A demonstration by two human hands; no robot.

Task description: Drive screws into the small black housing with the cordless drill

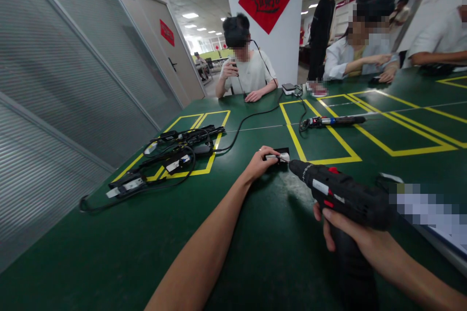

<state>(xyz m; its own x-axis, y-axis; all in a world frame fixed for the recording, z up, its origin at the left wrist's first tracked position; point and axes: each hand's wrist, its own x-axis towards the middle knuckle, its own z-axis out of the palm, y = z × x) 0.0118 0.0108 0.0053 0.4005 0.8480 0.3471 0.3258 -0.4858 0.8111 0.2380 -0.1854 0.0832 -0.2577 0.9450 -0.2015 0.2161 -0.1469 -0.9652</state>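
Observation:
My right hand (352, 231) is wrapped around the grip of a black cordless drill (345, 197) with red switches. The drill points left and slightly away from me, and its chuck end is close to a small black part with a pale face (283, 156). On the green table (251, 233), my left hand (261, 161) presses and grips that small part from its left side. Its fingers are closed over the part and hide much of it. Whether the drill's thin bit touches the part I cannot tell.
Black adapters with tangled cables (178, 153) lie on the left. A pen-shaped tool (333, 121) with a cord rests inside yellow tape lines at the back right. A pixelated flat object (430, 218) is at the right edge. Several people sit across the table; one person stands.

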